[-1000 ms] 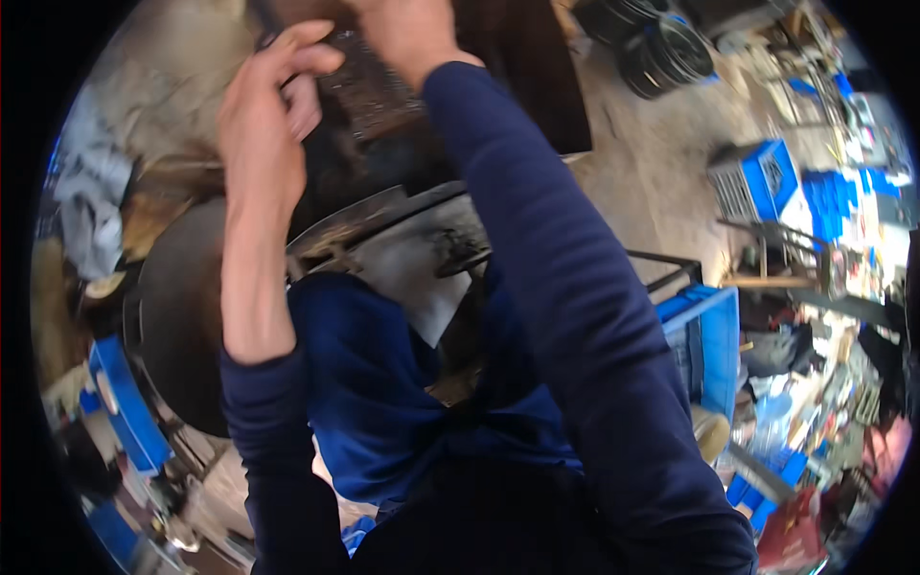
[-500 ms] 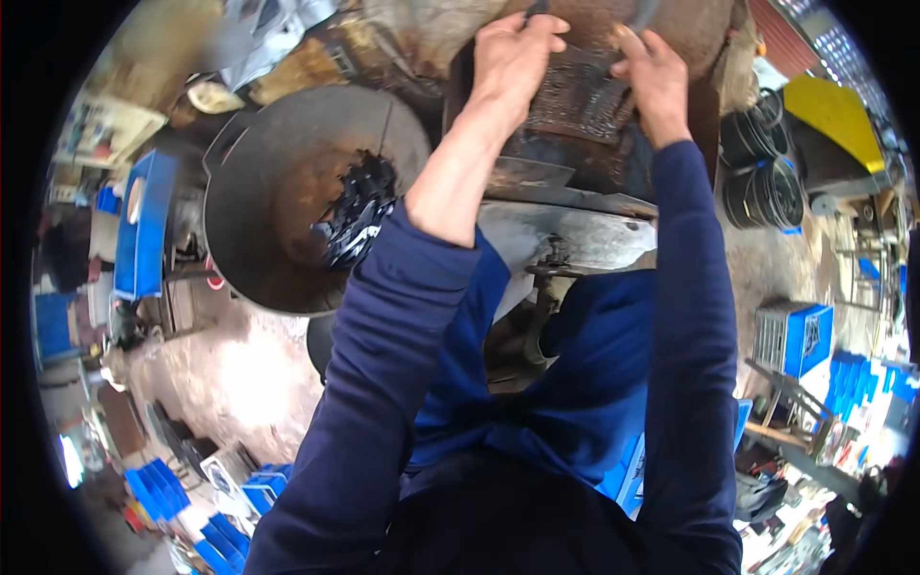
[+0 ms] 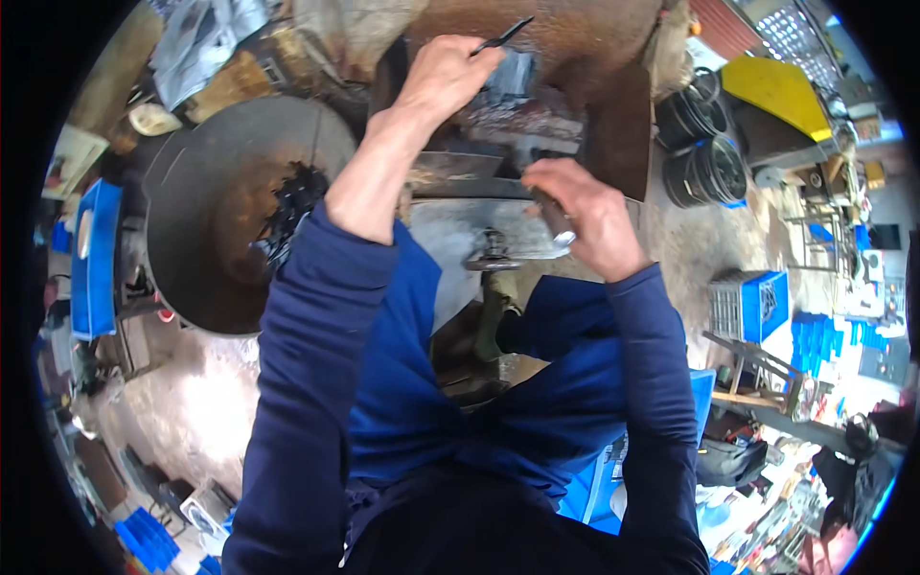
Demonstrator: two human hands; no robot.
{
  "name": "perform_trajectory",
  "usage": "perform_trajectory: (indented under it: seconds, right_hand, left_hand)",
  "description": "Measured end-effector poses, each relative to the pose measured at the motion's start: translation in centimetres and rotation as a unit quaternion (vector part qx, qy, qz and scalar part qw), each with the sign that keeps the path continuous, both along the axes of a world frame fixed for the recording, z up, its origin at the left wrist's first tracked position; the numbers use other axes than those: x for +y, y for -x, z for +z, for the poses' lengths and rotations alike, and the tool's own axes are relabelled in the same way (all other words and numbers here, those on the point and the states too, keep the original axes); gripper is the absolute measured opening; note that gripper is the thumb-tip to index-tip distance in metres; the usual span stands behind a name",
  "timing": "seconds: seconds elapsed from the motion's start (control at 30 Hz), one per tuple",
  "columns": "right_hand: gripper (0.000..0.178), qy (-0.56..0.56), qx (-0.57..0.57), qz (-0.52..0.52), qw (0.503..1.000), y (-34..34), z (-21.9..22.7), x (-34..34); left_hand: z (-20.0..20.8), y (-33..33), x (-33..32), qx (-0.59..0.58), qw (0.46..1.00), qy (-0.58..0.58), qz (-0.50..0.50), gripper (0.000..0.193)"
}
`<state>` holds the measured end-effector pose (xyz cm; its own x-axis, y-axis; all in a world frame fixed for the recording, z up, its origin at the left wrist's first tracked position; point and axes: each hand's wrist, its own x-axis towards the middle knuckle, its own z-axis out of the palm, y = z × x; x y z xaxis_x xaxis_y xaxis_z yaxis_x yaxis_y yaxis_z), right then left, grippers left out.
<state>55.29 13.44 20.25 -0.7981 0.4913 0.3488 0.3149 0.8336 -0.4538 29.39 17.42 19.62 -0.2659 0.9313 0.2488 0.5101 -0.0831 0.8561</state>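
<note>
My left hand (image 3: 450,77), closed in a pinch, holds a thin black pointed strip of metal (image 3: 505,34) that sticks out up and to the right. It is over a wet, rusty work trough (image 3: 618,129), beside a grey block (image 3: 513,77). Nearer to me, my right hand (image 3: 592,216) is wrapped around a short dark cylinder (image 3: 553,213) with a shiny end, perhaps a tool handle; its other end is hidden by the fingers. Below it lies a pale grey board (image 3: 441,222) with a small dark metal fitting (image 3: 492,251).
At the left stands a wide round metal pan (image 3: 187,220) with a heap of black metal strips (image 3: 292,206) in it. A blue tray (image 3: 94,259) is farther left. On the right are black buckets (image 3: 704,172), a yellow panel (image 3: 776,94) and a blue crate (image 3: 764,307).
My right hand has come down toward me from the trough, and a cylinder now shows in it. The black strip in my left hand now points out more plainly. The whole view has shifted.
</note>
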Motion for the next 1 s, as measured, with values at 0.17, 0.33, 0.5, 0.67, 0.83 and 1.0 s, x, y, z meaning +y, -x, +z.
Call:
perform_trajectory:
  seconds: [0.17, 0.33, 0.5, 0.67, 0.83, 1.0]
  right_hand:
    - [0.035, 0.008, -0.092, -0.006, 0.996, -0.7, -0.8, -0.9]
    - [0.036, 0.064, -0.055, -0.023, 0.996, -0.4, -0.5, 1.5]
    - [0.026, 0.133, 0.015, -0.16, 0.978, 1.3, -0.6, 4.1]
    - [0.029, 0.281, 0.12, -0.218, 0.927, 3.5, -1.6, 6.5]
    - [0.031, 0.399, 0.289, -0.202, 0.846, 5.4, -1.0, 6.5]
    - [0.027, 0.461, 0.368, -0.149, 0.794, 6.2, 0.0, 5.9]
  left_hand:
    - [-0.9, 0.9, 0.1, 0.185, 0.976, 0.114, -0.004, 0.031]
    - [-3.5, 2.8, 0.5, 0.186, 0.963, 0.163, -0.105, 0.028]
    - [-6.1, 2.9, 1.3, 0.178, 0.969, 0.13, -0.116, 0.027]
    - [-5.5, 2.1, 2.3, 0.14, 0.983, 0.066, -0.097, 0.027]
    - [-1.3, 0.0, 0.7, -0.12, 0.974, 0.113, -0.158, 0.025]
    - [1.0, -1.9, -0.9, -0.253, 0.937, 0.135, -0.197, 0.024]
